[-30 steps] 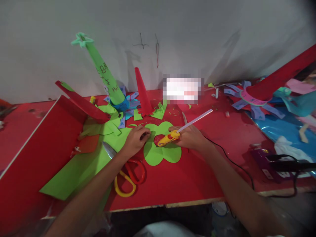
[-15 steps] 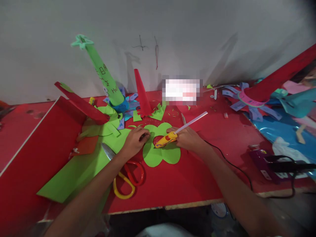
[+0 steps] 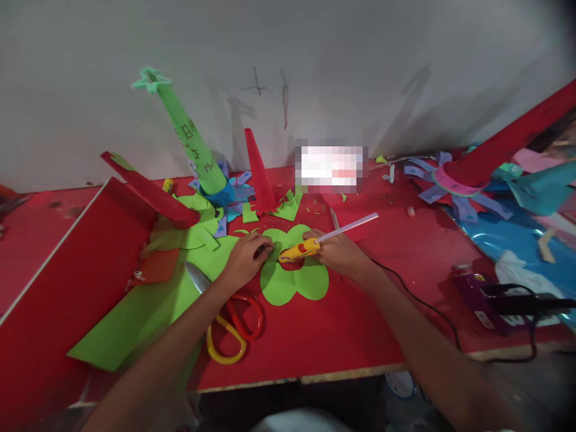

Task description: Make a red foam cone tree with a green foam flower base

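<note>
In front of me a green four-lobed paper flower (image 3: 294,285) lies on the red table, with a round hole at its centre showing red. My right hand (image 3: 337,252) is closed around a yellow hot glue gun (image 3: 300,251), a long pale glue stick (image 3: 348,228) poking out of its back. The gun's nozzle points left, over the hole's upper left rim; whether it touches the paper I cannot tell. At the flower's left edge my left hand (image 3: 246,257) has curled fingers, thumb and forefinger pinched at the paper. Large scissors (image 3: 229,327) with red and yellow handles lie below my left wrist.
Behind the flower stand a red paper cone (image 3: 260,174) and a lettered green cone (image 3: 193,135). Green card (image 3: 135,324) covers the left side, beside a red board (image 3: 76,264). A black cord (image 3: 418,297) runs right, near a purple box (image 3: 477,300).
The glue gun's nozzle has moved slightly up and left along the hole's rim, and its rear has dipped a little. My left hand stays in place.
</note>
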Action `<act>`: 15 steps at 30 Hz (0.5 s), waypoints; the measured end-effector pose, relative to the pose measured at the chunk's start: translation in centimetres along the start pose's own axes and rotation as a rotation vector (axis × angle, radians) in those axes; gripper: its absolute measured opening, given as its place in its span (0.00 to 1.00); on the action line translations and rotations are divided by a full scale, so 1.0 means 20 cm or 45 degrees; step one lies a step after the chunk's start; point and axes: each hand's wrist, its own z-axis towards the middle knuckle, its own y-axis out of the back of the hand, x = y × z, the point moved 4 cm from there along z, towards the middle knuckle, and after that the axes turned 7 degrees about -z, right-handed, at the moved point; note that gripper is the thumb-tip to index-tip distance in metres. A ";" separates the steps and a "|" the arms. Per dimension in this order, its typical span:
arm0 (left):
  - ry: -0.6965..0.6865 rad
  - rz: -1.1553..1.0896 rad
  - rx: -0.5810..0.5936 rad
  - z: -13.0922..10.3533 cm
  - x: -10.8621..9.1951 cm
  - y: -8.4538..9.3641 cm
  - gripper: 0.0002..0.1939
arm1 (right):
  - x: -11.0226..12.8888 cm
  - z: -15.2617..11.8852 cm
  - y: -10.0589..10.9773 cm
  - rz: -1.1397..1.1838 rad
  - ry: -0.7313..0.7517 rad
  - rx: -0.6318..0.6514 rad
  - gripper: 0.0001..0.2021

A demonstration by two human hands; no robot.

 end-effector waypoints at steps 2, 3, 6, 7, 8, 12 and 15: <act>0.003 -0.006 -0.002 0.00 0.00 0.00 0.07 | 0.01 0.00 0.01 0.004 -0.011 0.023 0.08; 0.005 -0.008 -0.002 0.00 0.00 0.00 0.07 | 0.01 0.00 0.01 0.008 -0.014 0.025 0.08; 0.007 -0.013 0.003 0.00 0.00 0.00 0.07 | 0.01 0.00 0.01 0.011 -0.024 0.006 0.11; 0.007 -0.010 0.004 0.00 -0.01 0.00 0.07 | 0.00 0.00 0.01 0.010 -0.027 -0.001 0.12; 0.006 -0.007 0.005 0.00 -0.01 0.00 0.06 | 0.00 0.00 0.01 0.007 -0.028 -0.002 0.14; -0.007 0.009 -0.001 0.00 -0.01 0.00 0.06 | 0.01 -0.01 0.01 -0.010 -0.033 0.026 0.17; -0.013 0.016 -0.004 0.00 -0.01 0.00 0.06 | 0.00 -0.01 0.01 -0.029 -0.033 0.055 0.17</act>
